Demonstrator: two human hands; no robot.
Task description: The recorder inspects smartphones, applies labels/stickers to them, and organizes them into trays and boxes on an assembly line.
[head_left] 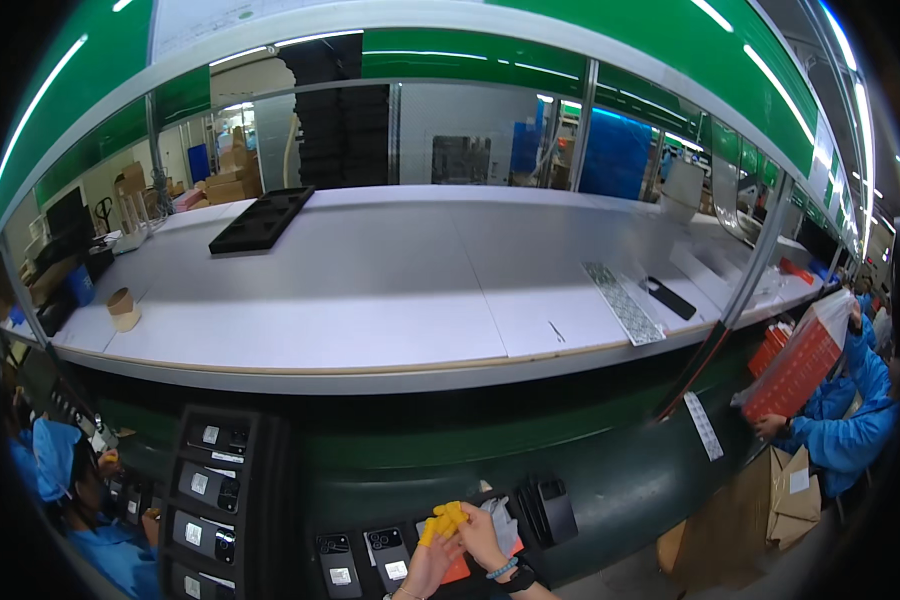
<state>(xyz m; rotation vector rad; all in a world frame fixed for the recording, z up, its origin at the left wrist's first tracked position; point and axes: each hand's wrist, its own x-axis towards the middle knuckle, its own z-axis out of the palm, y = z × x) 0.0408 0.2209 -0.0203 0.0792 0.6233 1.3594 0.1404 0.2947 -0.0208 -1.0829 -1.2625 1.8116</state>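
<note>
My left hand [433,565] and my right hand [482,537] meet at the lower middle, fingers bent and pressed together. Yellow finger cots [444,521] cover fingertips there; whatever lies between the fingers is hidden. A bead bracelet and a dark watch [520,576] circle my right wrist. Just left of my hands lie two dark phone-shaped pieces, a nearer one [388,556] and a farther one [339,566], each with a camera block and a white label. Under my hands shows an orange piece [457,569], with a crumpled clear plastic bag [503,525] beside it.
Right of my hands stands a stack of dark flat pieces [550,510]. On the left, a black foam tray [258,480] holds several labelled phone-like pieces. Ahead runs a white bench [370,290] with another black tray [262,220]. People in blue work at both sides; one holds a red bagged box [800,365].
</note>
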